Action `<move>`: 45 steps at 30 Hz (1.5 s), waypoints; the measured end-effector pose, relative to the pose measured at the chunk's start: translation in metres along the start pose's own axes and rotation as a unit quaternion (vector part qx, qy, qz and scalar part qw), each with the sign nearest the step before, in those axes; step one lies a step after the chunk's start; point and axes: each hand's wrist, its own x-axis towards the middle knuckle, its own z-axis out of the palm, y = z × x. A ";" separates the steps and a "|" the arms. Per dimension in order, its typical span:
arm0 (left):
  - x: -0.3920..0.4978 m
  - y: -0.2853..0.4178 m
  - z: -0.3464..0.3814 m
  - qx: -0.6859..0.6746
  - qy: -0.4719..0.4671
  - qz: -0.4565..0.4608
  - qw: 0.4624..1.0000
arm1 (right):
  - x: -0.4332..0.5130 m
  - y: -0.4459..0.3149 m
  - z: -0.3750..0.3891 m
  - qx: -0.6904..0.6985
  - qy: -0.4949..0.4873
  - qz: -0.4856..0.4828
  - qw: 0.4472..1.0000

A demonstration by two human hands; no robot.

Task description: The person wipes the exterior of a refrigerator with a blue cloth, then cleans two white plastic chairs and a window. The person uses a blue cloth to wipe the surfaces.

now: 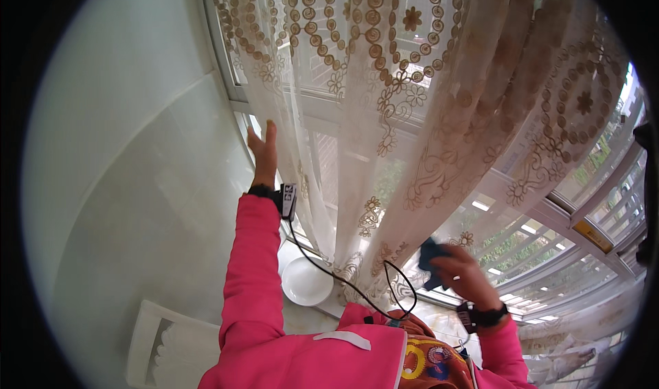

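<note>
My left hand (263, 155) is raised at the left edge of a sheer embroidered curtain (355, 111), close to the window frame. Its fingers are apart, and nothing shows in it; whether it touches the fabric is hard to tell. Lower on the right, my right hand (466, 278) holds a dark blue-green cloth (431, 263) in front of the window (525, 234), beside the curtain's gathered folds. Both wrists carry black straps with small devices, and a black cable (355, 288) runs from the left one across to my chest.
A white round bowl (307, 282) sits low by the wall under the curtain. A white plastic chair (144, 345) stands at lower left against the pale tiled wall (149, 198). Crumpled clear plastic (571, 358) lies at lower right. Greenery and railings show outside.
</note>
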 end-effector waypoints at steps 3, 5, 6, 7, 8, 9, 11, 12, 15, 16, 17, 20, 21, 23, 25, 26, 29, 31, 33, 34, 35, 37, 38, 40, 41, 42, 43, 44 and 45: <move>-0.023 -0.013 0.040 -0.063 -0.275 0.040 0.959 | -0.017 -0.025 -0.082 -0.144 0.256 0.089 0.952; -0.097 0.010 0.093 -0.053 -0.474 0.055 0.877 | -0.011 -0.033 -0.128 -0.317 0.533 0.032 0.784; -0.137 0.033 0.106 -0.115 -0.567 0.035 0.815 | -0.008 -0.038 -0.149 -0.284 0.611 0.118 0.730; -0.178 0.064 0.119 -0.209 -0.629 -0.022 0.748 | -0.003 -0.041 -0.169 -0.279 0.689 0.181 0.644; -0.214 0.100 0.129 -0.310 -0.664 0.018 0.680 | 0.006 -0.038 -0.182 -0.273 0.701 0.128 0.647; -0.242 0.137 0.134 -0.365 -0.671 0.031 0.645 | 0.012 -0.036 -0.189 -0.275 0.715 0.071 0.639; -0.260 0.191 0.139 -0.379 -0.653 0.048 0.654 | 0.020 -0.024 -0.180 -0.343 0.649 0.139 0.665; -0.260 0.208 0.139 -0.369 -0.633 0.034 0.680 | 0.020 -0.016 -0.158 -0.403 0.562 0.136 0.710; -0.250 0.208 0.127 -0.301 -0.639 -0.011 0.707 | 0.008 0.011 -0.054 -0.273 0.204 0.132 0.931; -0.246 0.197 0.120 -0.321 -0.602 -0.009 0.731 | 0.001 0.014 -0.020 -0.184 0.088 0.144 0.968; -0.243 0.183 0.113 -0.346 -0.577 -0.067 0.737 | -0.005 0.015 0.005 -0.105 0.016 0.134 0.985; -0.224 0.129 0.083 -0.412 -0.515 -0.359 0.661 | -0.001 0.009 0.035 0.024 0.010 0.017 1.000; -0.213 0.110 0.074 -0.334 -0.506 -0.305 0.735 | 0.001 0.004 0.031 0.134 -0.012 0.068 0.989; -0.188 0.076 0.065 -0.202 -0.447 -0.223 0.842 | 0.016 -0.004 0.005 0.062 -0.005 0.074 0.995; -0.156 0.049 0.058 -0.103 -0.349 -0.153 0.919 | 0.020 -0.011 -0.037 -0.025 0.079 0.064 0.994; -0.138 0.037 0.054 -0.066 -0.300 -0.115 0.945 | 0.021 -0.010 -0.055 -0.042 0.177 0.032 0.983; -0.078 0.016 0.027 0.159 -0.185 -0.023 0.970 | 0.022 -0.005 -0.122 -0.231 0.409 0.078 0.879; -0.041 0.007 0.007 0.176 -0.118 0.008 0.977 | 0.033 0.012 -0.162 -0.252 0.511 0.073 0.819; -0.020 -0.011 -0.009 0.126 -0.074 -0.022 0.989 | 0.034 0.037 -0.172 -0.360 0.519 0.140 0.762; -0.011 -0.013 -0.013 0.100 -0.081 -0.041 0.991 | 0.030 0.050 -0.159 -0.399 0.481 0.160 0.764; -0.007 -0.019 -0.016 0.076 -0.086 -0.056 0.992 | 0.018 0.065 -0.128 -0.401 0.413 0.169 0.800; -0.010 -0.030 -0.021 0.034 -0.112 -0.015 0.993 | -0.014 0.090 -0.048 -0.284 0.192 0.194 0.919; -0.019 -0.035 -0.026 0.049 -0.129 -0.014 0.990 | -0.037 0.098 -0.009 -0.158 0.055 0.229 0.959; -0.032 -0.042 -0.033 0.059 -0.136 -0.018 0.989 | -0.083 0.106 0.038 -0.014 -0.094 0.244 0.965; -0.043 -0.045 -0.041 0.110 -0.166 -0.090 0.976 | -0.100 0.113 0.039 0.003 -0.087 0.262 0.961; -0.066 -0.056 -0.044 0.127 -0.135 -0.112 0.976 | -0.113 0.120 0.027 -0.007 -0.047 0.272 0.961; -0.083 -0.060 -0.051 0.183 -0.168 -0.133 0.960 | -0.119 0.123 0.004 -0.041 0.016 0.255 0.966; -0.098 -0.067 -0.055 0.245 -0.202 -0.140 0.938 | -0.120 0.125 -0.022 -0.063 0.091 0.264 0.958; -0.118 -0.072 -0.057 0.235 -0.208 -0.188 0.931 | -0.115 0.123 -0.050 -0.057 0.193 0.268 0.942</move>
